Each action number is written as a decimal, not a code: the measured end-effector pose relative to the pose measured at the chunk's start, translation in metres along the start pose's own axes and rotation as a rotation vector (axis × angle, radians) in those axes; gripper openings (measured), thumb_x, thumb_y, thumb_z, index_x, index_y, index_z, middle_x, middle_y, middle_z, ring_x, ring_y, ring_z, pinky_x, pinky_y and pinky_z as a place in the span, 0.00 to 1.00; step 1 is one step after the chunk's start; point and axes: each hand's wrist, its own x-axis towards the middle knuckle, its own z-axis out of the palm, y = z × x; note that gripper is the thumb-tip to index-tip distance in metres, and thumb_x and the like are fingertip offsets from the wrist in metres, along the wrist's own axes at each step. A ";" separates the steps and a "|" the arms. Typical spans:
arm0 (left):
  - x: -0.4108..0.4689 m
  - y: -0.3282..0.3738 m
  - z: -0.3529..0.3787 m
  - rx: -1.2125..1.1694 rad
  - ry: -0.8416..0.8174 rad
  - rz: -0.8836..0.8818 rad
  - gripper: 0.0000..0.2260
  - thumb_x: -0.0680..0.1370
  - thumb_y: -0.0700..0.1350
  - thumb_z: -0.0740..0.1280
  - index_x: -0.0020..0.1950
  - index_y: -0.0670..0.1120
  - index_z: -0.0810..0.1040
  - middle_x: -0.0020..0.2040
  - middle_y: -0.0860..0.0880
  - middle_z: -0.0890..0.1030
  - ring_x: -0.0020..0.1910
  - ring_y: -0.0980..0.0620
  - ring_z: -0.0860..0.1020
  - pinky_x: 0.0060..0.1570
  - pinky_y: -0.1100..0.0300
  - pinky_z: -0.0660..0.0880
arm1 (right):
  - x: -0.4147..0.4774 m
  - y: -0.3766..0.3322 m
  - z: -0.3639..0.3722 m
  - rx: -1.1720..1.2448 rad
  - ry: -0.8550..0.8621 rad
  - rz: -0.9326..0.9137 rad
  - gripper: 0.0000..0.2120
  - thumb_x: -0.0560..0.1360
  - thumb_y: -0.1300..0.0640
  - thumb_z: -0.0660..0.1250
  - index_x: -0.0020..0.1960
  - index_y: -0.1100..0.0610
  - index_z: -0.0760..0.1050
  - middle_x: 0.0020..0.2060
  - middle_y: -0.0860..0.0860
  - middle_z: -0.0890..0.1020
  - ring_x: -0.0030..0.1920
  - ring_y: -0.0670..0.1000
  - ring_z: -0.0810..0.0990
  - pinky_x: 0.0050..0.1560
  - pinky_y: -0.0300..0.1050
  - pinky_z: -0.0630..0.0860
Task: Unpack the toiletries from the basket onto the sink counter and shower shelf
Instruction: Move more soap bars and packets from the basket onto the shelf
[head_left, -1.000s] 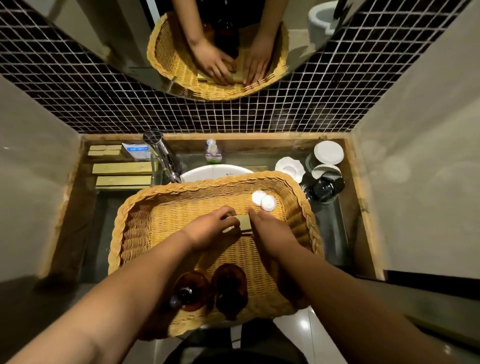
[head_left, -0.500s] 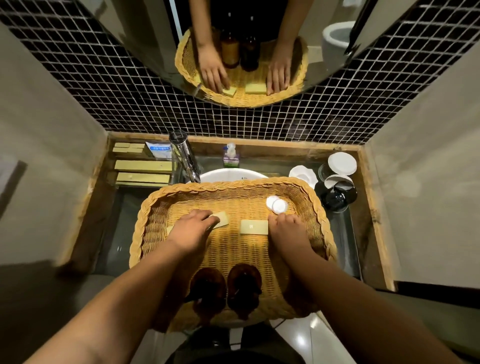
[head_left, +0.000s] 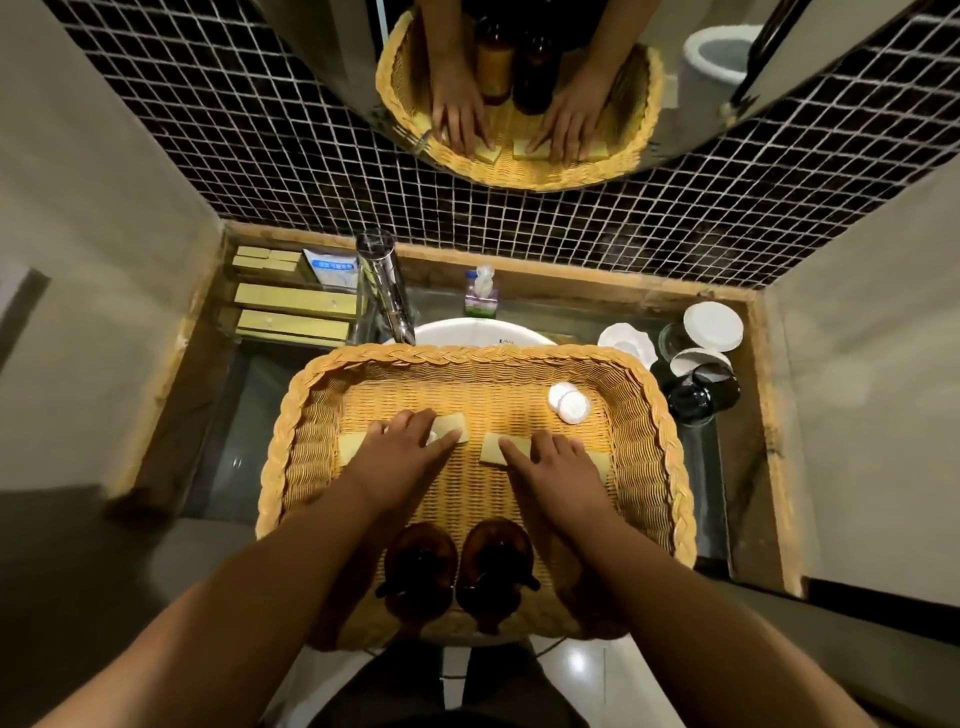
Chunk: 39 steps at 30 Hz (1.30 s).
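A wicker basket (head_left: 467, 356) sits across the white sink basin (head_left: 457, 332). On its floor lie two flat yellow-green boxes, side by side. My left hand (head_left: 400, 449) lies flat over the left box (head_left: 452, 427), fingers spread and covering most of it. My right hand (head_left: 553, 467) lies flat over the right box (head_left: 491, 449), fingertips on its top. Neither box is lifted. Two amber pump bottles (head_left: 421, 566) (head_left: 498, 561) stand at the basket's near end between my forearms. Two small white round items (head_left: 569, 404) lie in the far right corner.
A chrome faucet (head_left: 382, 280) rises behind the basket. Several yellow-green boxes (head_left: 293, 301) and a blue-white packet (head_left: 330, 265) lie on the counter's left. A small pump bottle (head_left: 482, 296) stands at the back. Lidded glasses (head_left: 711, 325) and a dark cup (head_left: 701, 395) crowd the right.
My hands, together on one spot at the basket's middle, have parted, leaving two boxes side by side. The right hand has slid from beside its box onto it.
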 end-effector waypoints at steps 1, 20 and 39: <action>0.001 0.001 -0.001 -0.007 -0.006 -0.005 0.32 0.79 0.58 0.65 0.78 0.61 0.52 0.78 0.43 0.59 0.73 0.39 0.62 0.68 0.39 0.65 | -0.001 0.002 -0.001 -0.001 0.016 -0.015 0.39 0.79 0.54 0.67 0.80 0.47 0.46 0.71 0.61 0.65 0.70 0.63 0.66 0.70 0.58 0.63; 0.001 -0.039 -0.176 -0.348 0.178 -0.006 0.39 0.74 0.40 0.68 0.80 0.62 0.56 0.71 0.51 0.68 0.68 0.47 0.69 0.67 0.48 0.70 | 0.028 -0.003 -0.196 -0.234 0.255 0.000 0.40 0.78 0.59 0.64 0.81 0.45 0.45 0.69 0.63 0.65 0.70 0.63 0.63 0.72 0.59 0.58; -0.018 -0.150 -0.196 0.111 0.109 -0.129 0.43 0.77 0.31 0.64 0.78 0.68 0.51 0.78 0.43 0.59 0.76 0.40 0.58 0.72 0.45 0.62 | 0.096 -0.048 -0.238 -0.216 0.268 -0.053 0.46 0.74 0.65 0.68 0.80 0.45 0.44 0.67 0.60 0.65 0.66 0.62 0.65 0.67 0.56 0.65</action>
